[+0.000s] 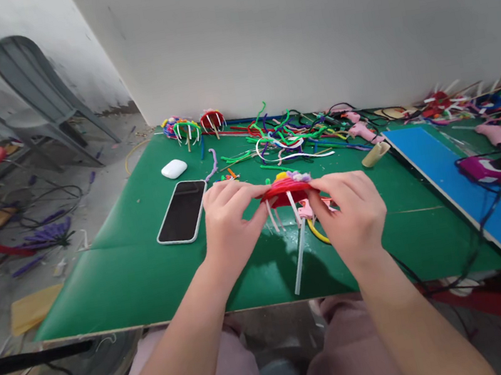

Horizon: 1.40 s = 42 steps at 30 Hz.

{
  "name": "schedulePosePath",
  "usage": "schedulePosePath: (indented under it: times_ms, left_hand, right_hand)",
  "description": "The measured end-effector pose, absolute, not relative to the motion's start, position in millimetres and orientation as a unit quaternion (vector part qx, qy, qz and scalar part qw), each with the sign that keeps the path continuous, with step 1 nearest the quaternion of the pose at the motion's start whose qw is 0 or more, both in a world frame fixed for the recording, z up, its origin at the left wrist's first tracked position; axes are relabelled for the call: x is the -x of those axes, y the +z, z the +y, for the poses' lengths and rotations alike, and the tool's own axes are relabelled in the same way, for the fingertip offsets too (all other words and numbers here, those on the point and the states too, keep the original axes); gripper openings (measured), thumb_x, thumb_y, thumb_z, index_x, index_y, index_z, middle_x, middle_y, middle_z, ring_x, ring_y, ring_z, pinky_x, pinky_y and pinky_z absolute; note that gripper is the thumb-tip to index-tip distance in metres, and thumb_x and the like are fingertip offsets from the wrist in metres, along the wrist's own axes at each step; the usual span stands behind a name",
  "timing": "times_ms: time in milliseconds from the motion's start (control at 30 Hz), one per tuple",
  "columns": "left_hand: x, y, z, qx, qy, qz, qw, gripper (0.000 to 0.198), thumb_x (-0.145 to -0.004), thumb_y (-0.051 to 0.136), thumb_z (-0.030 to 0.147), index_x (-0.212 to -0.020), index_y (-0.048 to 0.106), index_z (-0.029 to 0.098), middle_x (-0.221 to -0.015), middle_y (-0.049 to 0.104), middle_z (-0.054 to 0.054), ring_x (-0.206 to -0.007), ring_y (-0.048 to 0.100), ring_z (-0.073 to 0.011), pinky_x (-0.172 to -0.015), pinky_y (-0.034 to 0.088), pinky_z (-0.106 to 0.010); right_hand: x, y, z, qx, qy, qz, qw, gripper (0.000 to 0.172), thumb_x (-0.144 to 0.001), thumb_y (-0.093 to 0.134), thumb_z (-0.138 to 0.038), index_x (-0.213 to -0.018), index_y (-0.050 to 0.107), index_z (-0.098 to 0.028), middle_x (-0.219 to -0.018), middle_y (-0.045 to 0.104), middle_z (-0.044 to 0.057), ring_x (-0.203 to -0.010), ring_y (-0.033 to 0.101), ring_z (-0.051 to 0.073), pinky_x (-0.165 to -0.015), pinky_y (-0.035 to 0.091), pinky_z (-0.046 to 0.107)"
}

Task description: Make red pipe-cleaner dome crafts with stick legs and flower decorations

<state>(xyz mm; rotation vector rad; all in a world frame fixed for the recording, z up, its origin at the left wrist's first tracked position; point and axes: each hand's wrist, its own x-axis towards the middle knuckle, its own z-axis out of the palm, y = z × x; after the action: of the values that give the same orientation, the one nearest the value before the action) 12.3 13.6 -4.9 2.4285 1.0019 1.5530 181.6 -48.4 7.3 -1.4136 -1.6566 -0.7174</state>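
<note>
Between my two hands, above the green table, is a red dome-shaped pipe-cleaner craft (286,189) with white strands hanging beneath it and yellow and purple pieces on top. My left hand (236,215) pinches its left edge between thumb and fingers. On the opposite edge, my right hand (351,206) grips it the same way. Partly hidden behind the craft and my right hand is a pink glue gun (305,209), with a translucent glue stick (300,255) pointing toward me. A yellow curved piece (317,232) shows beside it.
Left of my hands lie a smartphone (183,212) and a white earbud case (174,169). Similar finished-looking crafts (187,131) and loose pipe cleaners (281,138) line the back. To the right are a blue board (449,181), a purple tool (490,168) and cables.
</note>
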Motion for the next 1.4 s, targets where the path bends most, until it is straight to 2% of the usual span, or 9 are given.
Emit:
schedulePosePath:
  times_ms: [133,233,333,400,467,567,733,967,1400]
  left_hand:
    - [0.6,5.7,13.4,-0.852,0.421,0.296,0.094,0.026,-0.079,0.062,0.023,-0.105,0.062,0.024,-0.093,0.067,-0.002,-0.087,0.058,-0.0166,-0.084,0.043,-0.036]
    - [8.2,15.5,8.0,-0.868,0.388,0.292,0.103,0.033,-0.081,0.058,0.022,-0.114,0.059,0.025,-0.102,0.066,-0.003,-0.094,0.057,-0.0165,-0.088,0.043,-0.035]
    - [3.8,23.1,-5.0,-0.817,0.431,0.355,0.142,0.021,-0.080,0.060,0.023,-0.100,0.066,0.023,-0.081,0.066,0.000,-0.075,0.058,-0.0121,-0.065,0.046,-0.023]
    - [-5.6,25.2,-15.7,-0.765,0.452,0.410,0.206,0.011,-0.079,0.062,0.027,-0.084,0.070,0.022,-0.062,0.061,0.004,-0.053,0.051,-0.0074,-0.048,0.038,-0.019]
    - [-16.5,24.8,-24.7,-0.721,0.447,0.443,0.290,0.015,-0.079,0.061,0.033,-0.079,0.070,0.022,-0.046,0.051,0.007,-0.039,0.042,-0.0052,-0.040,0.032,-0.019]
    - [-27.8,22.2,-31.5,-0.682,0.438,0.458,0.364,0.020,-0.077,0.062,0.039,-0.079,0.071,0.021,-0.039,0.044,0.008,-0.034,0.041,-0.0049,-0.039,0.032,-0.019]
    - [-30.6,20.9,-31.3,-0.635,0.435,0.450,0.452,0.020,-0.075,0.064,0.039,-0.078,0.069,0.020,-0.037,0.045,0.008,-0.030,0.044,-0.0061,-0.036,0.032,-0.019]
    - [-29.2,23.5,-30.1,-0.569,0.419,0.413,0.575,0.018,-0.075,0.064,0.036,-0.074,0.063,0.018,-0.035,0.042,0.009,-0.027,0.037,-0.0038,-0.028,0.021,-0.015]
    - [-24.6,29.5,-30.4,-0.526,0.409,0.402,0.628,0.014,-0.076,0.064,0.032,-0.074,0.062,0.018,-0.037,0.042,0.010,-0.028,0.033,-0.0007,-0.029,0.024,-0.010]
  right_hand:
    - [-187.1,4.8,-45.5,0.566,-0.305,-0.644,0.415,0.009,-0.079,0.059,-0.014,-0.083,0.063,-0.020,-0.079,0.068,0.004,-0.076,0.059,0.017,-0.072,0.048,0.030]
    - [-188.8,3.5,-43.4,0.572,-0.313,-0.636,0.413,0.009,-0.079,0.059,-0.014,-0.083,0.063,-0.021,-0.079,0.068,0.003,-0.075,0.060,0.017,-0.072,0.048,0.030]
    - [-187.9,1.9,-42.3,0.567,-0.329,-0.624,0.426,0.009,-0.078,0.061,-0.014,-0.082,0.063,-0.022,-0.078,0.068,0.003,-0.074,0.061,0.017,-0.070,0.049,0.031]
    - [-186.6,0.1,-41.9,0.553,-0.337,-0.621,0.442,0.011,-0.076,0.063,-0.012,-0.082,0.062,-0.021,-0.077,0.068,0.003,-0.074,0.061,0.017,-0.070,0.049,0.031]
    - [-185.2,-2.2,-41.9,0.537,-0.344,-0.620,0.457,0.013,-0.074,0.065,-0.011,-0.082,0.061,-0.021,-0.076,0.068,0.003,-0.075,0.061,0.017,-0.070,0.050,0.031]
    - [-182.6,-4.8,-42.3,0.523,-0.353,-0.617,0.471,0.016,-0.073,0.066,-0.011,-0.083,0.061,-0.022,-0.077,0.068,0.003,-0.075,0.061,0.018,-0.071,0.051,0.032]
    - [-178.2,-4.5,-43.9,0.511,-0.354,-0.620,0.479,0.018,-0.073,0.065,-0.010,-0.084,0.060,-0.023,-0.077,0.067,0.002,-0.075,0.061,0.017,-0.070,0.051,0.031]
    - [-177.6,-3.8,-45.0,0.500,-0.350,-0.624,0.488,0.020,-0.071,0.068,-0.009,-0.086,0.061,-0.021,-0.079,0.067,0.003,-0.077,0.061,0.017,-0.072,0.051,0.031]
    - [-181.4,-2.2,-46.0,0.477,-0.368,-0.637,0.481,0.020,-0.072,0.069,-0.009,-0.088,0.062,-0.019,-0.079,0.067,0.003,-0.076,0.061,0.017,-0.071,0.052,0.031]
